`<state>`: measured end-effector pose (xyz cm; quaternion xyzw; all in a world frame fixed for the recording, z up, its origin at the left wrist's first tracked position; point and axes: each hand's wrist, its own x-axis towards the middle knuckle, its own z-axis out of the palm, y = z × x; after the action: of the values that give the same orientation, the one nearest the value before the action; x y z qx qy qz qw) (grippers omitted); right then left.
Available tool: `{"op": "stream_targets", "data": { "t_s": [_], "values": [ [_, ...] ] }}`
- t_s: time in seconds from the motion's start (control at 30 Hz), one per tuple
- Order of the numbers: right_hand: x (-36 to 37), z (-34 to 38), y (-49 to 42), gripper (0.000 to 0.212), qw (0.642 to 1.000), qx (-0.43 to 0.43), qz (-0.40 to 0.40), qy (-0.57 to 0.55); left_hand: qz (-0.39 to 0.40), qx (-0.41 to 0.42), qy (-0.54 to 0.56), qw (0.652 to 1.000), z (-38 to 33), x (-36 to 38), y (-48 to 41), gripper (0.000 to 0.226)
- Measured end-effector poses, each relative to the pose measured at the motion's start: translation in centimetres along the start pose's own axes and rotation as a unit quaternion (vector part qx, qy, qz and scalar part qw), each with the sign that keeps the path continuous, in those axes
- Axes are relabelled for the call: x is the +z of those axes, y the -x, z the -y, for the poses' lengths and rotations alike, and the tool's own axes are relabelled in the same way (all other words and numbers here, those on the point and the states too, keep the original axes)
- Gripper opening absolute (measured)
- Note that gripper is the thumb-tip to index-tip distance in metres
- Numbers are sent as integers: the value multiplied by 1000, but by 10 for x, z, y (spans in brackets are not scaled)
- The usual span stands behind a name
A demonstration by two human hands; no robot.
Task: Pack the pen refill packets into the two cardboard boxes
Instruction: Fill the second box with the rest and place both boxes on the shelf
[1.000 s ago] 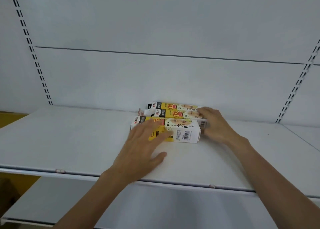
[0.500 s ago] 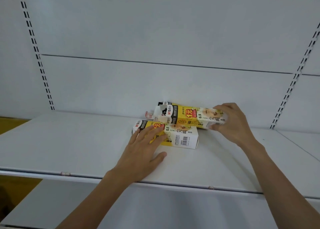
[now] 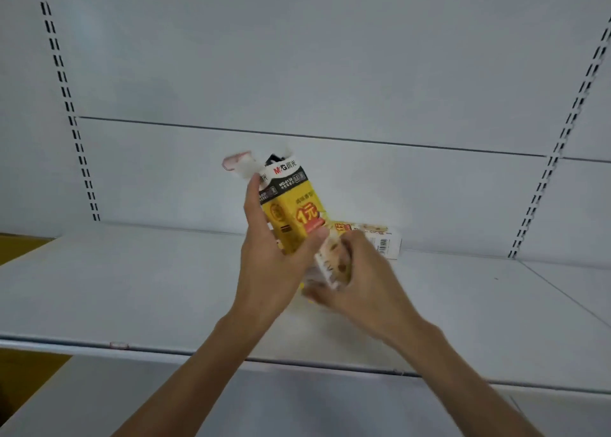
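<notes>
Two bare arms and two bare hands of one person.

The left forearm (image 3: 198, 370) and the right forearm (image 3: 463, 370) are long and thin. They are bare all the way from the bottom edge of the picture up to the wrists. Each arm gets thinner near the wrist and then widens into the hand. The left hand (image 3: 267, 271) looks sharp and clear, with long, thin fingers (image 3: 253, 192) and a wide, smooth back. The right hand (image 3: 360, 281) looks smeared and fuzzy, so its fingers are hard to tell apart. Both arms look smooth.
</notes>
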<state>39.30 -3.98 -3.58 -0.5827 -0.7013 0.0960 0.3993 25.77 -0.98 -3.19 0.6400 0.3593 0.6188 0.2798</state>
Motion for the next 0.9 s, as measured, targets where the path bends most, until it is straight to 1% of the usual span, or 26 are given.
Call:
{"op": "stream_targets", "data": {
  "t_s": [0.03, 0.07, 0.1, 0.13, 0.2, 0.27, 0.3, 0.4, 0.5, 0.6, 0.7, 0.77, 0.83, 0.9],
  "values": [
    [7, 3, 4, 61, 999, -14, 25, 26, -11, 2, -8, 1000, 1, -3, -3, 86],
    [10, 6, 5, 59, 998, -22, 41, 30, -10, 6, -20, 1000, 2, -7, -4, 83],
    [9, 7, 3, 55, 999, -25, 44, -7, 0, 9, -31, 999, 5, -13, -5, 81],
    [7, 9, -1, 51, 997, -25, 38, -67, 13, 10, -38, 999, 7, -20, -7, 81],
    [0, 12, -14, 45, 986, -42, -3, -161, 35, 14, -35, 999, 8, -31, -9, 79],
    [-6, 18, -28, 43, 974, -74, -34, -212, 55, 21, -36, 998, 8, -39, -11, 79],
    [-8, 22, -33, 42, 969, -90, -37, -229, 68, 28, -40, 996, 6, -42, -12, 79],
    [-5, 34, -45, 30, 960, -118, -6, -254, 99, 38, -43, 993, 6, -47, -16, 80],
    [2, 39, -50, 17, 936, -108, 22, -335, 119, 36, -25, 992, 4, -50, -18, 74],
    [0, 42, -54, 19, 911, -88, 22, -403, 138, 30, -5, 990, -2, -51, -20, 68],
    [-6, 43, -57, 14, 908, -119, 15, -403, 141, 16, 0, 990, -7, -48, -22, 59],
    [-10, 46, -57, 14, 910, -139, -6, -390, 143, 13, -4, 990, -8, -46, -22, 58],
    [-14, 48, -57, 17, 907, -164, -16, -388, 144, 17, -2, 989, -7, -46, -20, 62],
    [-18, 50, -58, 26, 914, -185, -8, -360, 142, 21, 11, 990, -6, -45, -17, 72]
  ]
}}
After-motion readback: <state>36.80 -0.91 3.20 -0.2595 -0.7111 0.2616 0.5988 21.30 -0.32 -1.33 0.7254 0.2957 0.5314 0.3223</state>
